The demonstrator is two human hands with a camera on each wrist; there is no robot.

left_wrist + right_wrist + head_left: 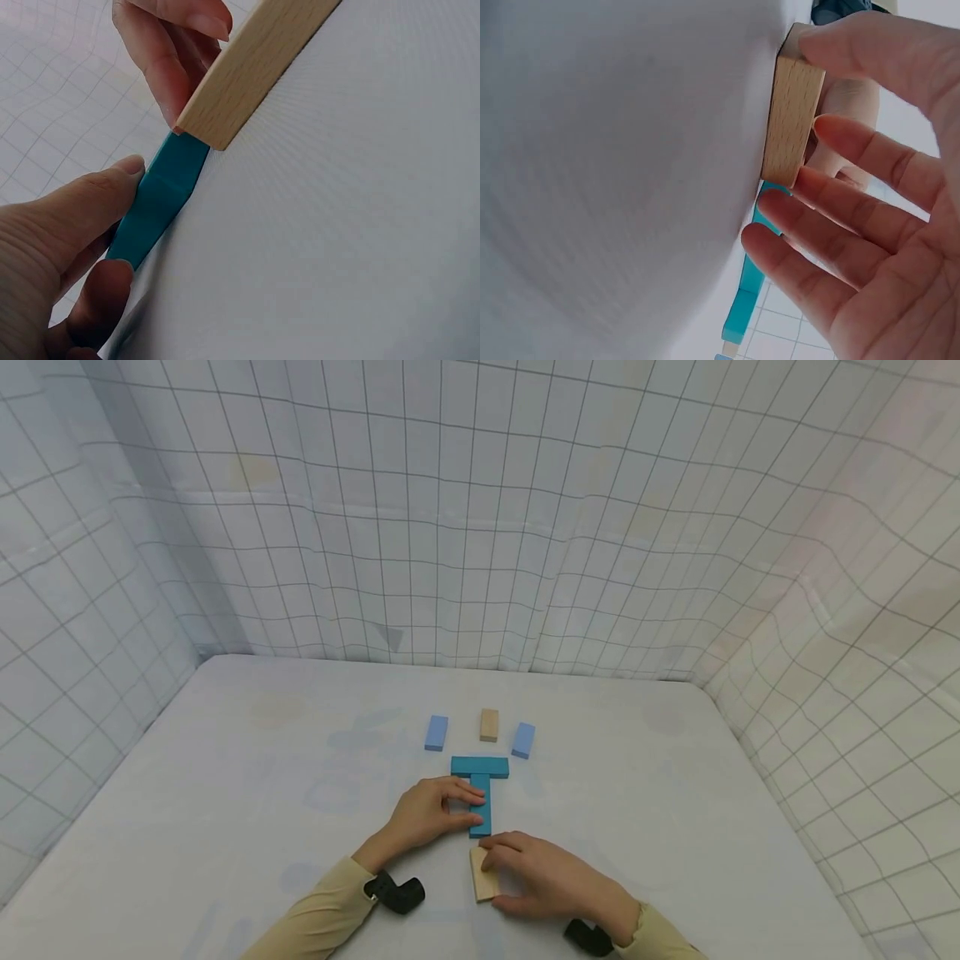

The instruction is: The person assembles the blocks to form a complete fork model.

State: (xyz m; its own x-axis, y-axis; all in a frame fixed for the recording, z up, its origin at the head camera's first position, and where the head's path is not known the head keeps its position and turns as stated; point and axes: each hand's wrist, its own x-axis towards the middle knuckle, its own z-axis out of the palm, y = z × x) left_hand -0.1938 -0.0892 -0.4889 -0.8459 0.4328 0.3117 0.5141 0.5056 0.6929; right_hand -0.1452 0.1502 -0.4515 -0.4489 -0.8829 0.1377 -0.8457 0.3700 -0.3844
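My left hand (426, 814) rests its fingertips and thumb on top of a teal block (480, 829) that points toward me. The far end of that block meets a second teal block (480, 766) lying crosswise, and together they form a T. Just below the stem, my right hand (543, 878) holds a plain wooden block (483, 887) by its ends, thumb at the near end and fingertips at the far one. In the left wrist view, the wooden block (251, 67) overlaps the near end of the teal block (161, 187).
Beyond the T lie two light blue blocks, one at left (436, 733) and one at right (523, 740), with a small wooden block (489, 725) between them. A white cloth covers the table (637, 793). Grid-patterned curtains (480, 527) enclose its back and sides.
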